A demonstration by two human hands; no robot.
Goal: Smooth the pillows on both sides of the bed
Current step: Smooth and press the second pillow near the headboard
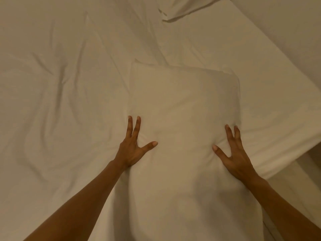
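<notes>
A white pillow (182, 108) lies lengthwise on the bed in front of me, its far end at mid-frame. My left hand (133, 146) presses flat on its left edge, fingers spread and thumb pointing inward. My right hand (234, 153) rests flat on its right edge, fingers spread too. Small creases gather in the fabric under both palms. Neither hand grips anything. A corner of a second white pillow (184, 9) shows at the top of the frame.
A wrinkled white sheet (52, 84) covers the bed to the left. The mattress edge (286, 159) runs diagonally at the right, with a pale wall (286, 23) beyond it and a darker floor gap (311, 157) below.
</notes>
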